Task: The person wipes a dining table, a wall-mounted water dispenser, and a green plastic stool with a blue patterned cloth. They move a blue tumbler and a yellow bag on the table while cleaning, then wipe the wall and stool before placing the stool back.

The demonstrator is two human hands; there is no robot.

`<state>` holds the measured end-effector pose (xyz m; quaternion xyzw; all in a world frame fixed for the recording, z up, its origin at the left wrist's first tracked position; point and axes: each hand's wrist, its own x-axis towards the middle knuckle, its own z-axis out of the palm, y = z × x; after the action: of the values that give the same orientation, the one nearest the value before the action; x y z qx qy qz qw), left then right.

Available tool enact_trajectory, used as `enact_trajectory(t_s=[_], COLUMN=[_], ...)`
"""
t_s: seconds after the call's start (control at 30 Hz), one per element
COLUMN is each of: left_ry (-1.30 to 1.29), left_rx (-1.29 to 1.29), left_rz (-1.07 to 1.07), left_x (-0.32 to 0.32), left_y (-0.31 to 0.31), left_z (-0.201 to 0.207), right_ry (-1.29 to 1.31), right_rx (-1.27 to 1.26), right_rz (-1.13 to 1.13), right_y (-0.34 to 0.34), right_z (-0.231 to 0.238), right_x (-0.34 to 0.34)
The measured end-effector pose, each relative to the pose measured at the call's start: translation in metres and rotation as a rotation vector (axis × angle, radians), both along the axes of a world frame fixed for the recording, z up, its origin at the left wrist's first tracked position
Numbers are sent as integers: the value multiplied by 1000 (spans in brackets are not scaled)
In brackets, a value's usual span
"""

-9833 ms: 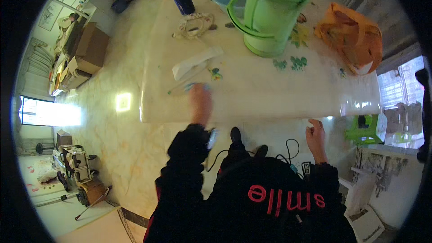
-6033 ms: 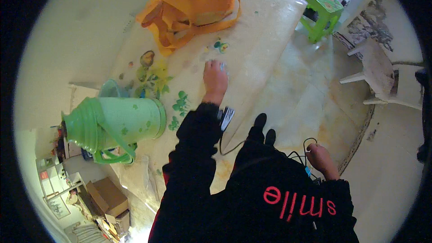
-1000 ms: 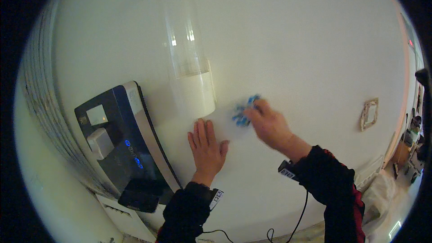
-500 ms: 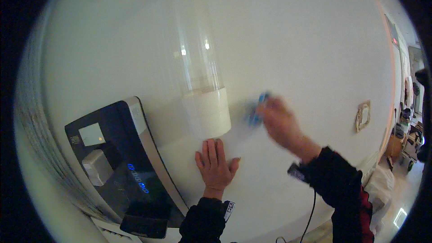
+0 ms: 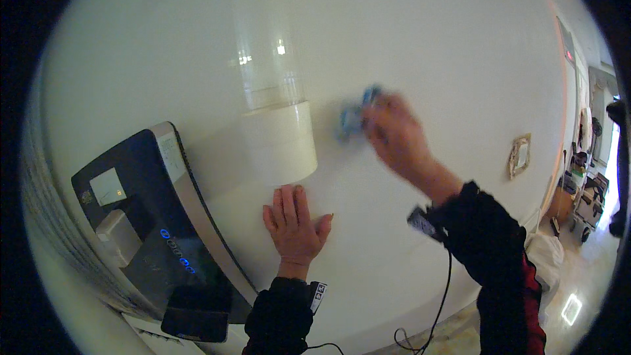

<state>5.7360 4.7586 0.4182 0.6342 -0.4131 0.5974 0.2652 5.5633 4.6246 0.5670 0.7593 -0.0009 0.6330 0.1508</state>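
Note:
My right hand [image 5: 396, 133] grips a bluish cloth [image 5: 353, 119] against the white wall [image 5: 420, 52], to the right of a tube-shaped holder. The cloth and fingers are smeared by motion. That holder has a clear upper tube [image 5: 266, 72] and a cream-white lower cup [image 5: 282, 144]; it looks like a paper-cup dispenser. Just under its bottom rim, my left hand [image 5: 294, 227] lies flat on the wall, fingers stretched upward and thumb out to the side, holding nothing.
A dark wall-mounted water dispenser [image 5: 148, 223] with blue-lit buttons stands at the left, beside a grey curtain [image 5: 62, 223]. On the right are a framed wall socket or switch [image 5: 519, 156], a white bag [image 5: 545, 260] and a cart [image 5: 588, 207]. A black cable [image 5: 442, 296] hangs below my right sleeve.
My right hand with the cloth has moved up the wall alongside the holder. My left hand stays flat beneath it. The whole view has shifted, so the wall items sit further left and mostly higher.

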Motion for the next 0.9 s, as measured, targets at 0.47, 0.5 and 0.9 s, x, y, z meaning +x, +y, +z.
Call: enact_trajectory(t_s=[0.47,0.5,0.9], left_ry=[-14,-13,-18], left_rx=[9,17,29], left_rz=[16,26,-1], left_x=[-1,-2,3], left_y=[-1,-1,-1], left_z=[1,1,-2], right_ry=[-125,-163,-227], right_rx=[87,126,125], right_rz=[55,41,-111], right_y=[-25,-32,-62], right_z=[-4,-1,-34], right_x=[-19,-18,-53])
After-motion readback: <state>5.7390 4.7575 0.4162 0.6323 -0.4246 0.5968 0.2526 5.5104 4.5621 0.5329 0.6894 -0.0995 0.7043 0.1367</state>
